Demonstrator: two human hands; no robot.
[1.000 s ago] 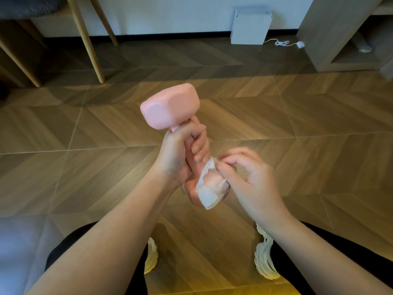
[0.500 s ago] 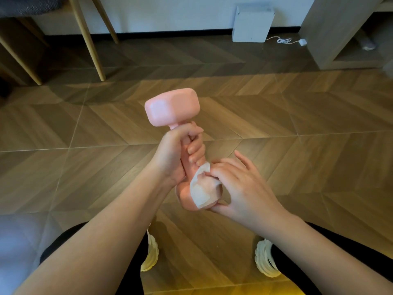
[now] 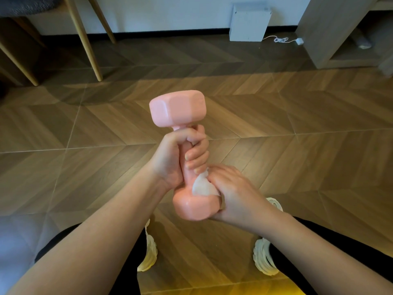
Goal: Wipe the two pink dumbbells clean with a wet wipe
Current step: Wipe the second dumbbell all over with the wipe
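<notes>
A pink dumbbell (image 3: pixel 177 111) stands nearly upright in the air above the wooden floor. My left hand (image 3: pixel 178 156) grips its handle, fingers wrapped around it. The lower head of the dumbbell looks wet and shiny. My right hand (image 3: pixel 236 192) cups that lower head from the right and presses a crumpled white wet wipe (image 3: pixel 203 187) against its upper side, where the head meets the handle. Only one dumbbell is in view.
Below are my two legs in black trousers and pale shoes (image 3: pixel 265 260). Wooden chair legs (image 3: pixel 85 39) stand at the back left. A white box (image 3: pixel 249 23) with a cable leans on the wall, and a wooden cabinet (image 3: pixel 331 28) is at the back right.
The dumbbell has turned more upright and shifted slightly right. My right hand slid the wipe from the near face of the lower head up toward the handle and now wraps the head.
</notes>
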